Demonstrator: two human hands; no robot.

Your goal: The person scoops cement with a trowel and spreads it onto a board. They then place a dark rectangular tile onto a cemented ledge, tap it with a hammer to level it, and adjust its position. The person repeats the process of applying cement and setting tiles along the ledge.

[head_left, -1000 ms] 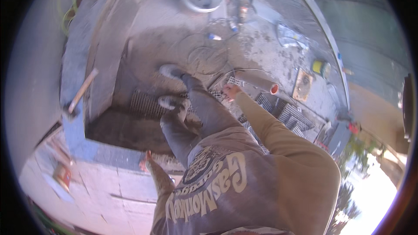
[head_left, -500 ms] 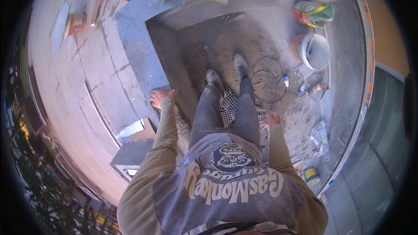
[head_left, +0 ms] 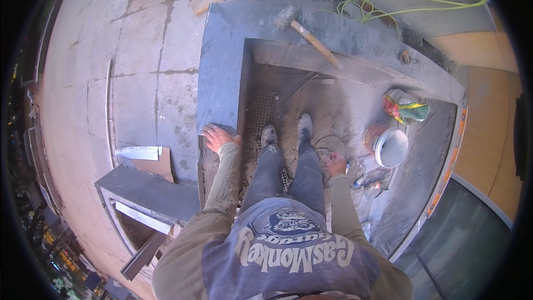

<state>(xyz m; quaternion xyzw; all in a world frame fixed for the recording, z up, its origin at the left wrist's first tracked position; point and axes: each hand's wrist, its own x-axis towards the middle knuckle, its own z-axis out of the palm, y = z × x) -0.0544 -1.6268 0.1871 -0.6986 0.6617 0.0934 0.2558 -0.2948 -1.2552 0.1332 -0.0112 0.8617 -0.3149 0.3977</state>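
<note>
My left hand [head_left: 220,136] rests on the near end of a dark grey stone slab [head_left: 219,83], which tops a low wall. Its fingers lie across the slab and the thumb is apart, toward the inner edge. Beside my right leg hangs my right hand [head_left: 334,164], fingers curled; whether anything is inside is hidden. A loop of thin cable [head_left: 332,138] lies on the floor close to it. On the far stretch of slab lies a mallet [head_left: 311,41] with a grey head and wooden handle. My feet stand in the dusty recess, near a plastic grid mat [head_left: 261,112].
Right of me stand a bucket [head_left: 375,138] and a colourful bag [head_left: 406,106]. Small bottles and tools [head_left: 373,179] lie below them. A green hose or cord [head_left: 400,4] lies at the back. At left are cardboard [head_left: 160,164] and a dark-topped box-like structure [head_left: 150,189].
My view has turned and shifted, bringing more of the far slab and the green cord into sight. My left hand remains at the slab's end; my right hand stays low at my side.
</note>
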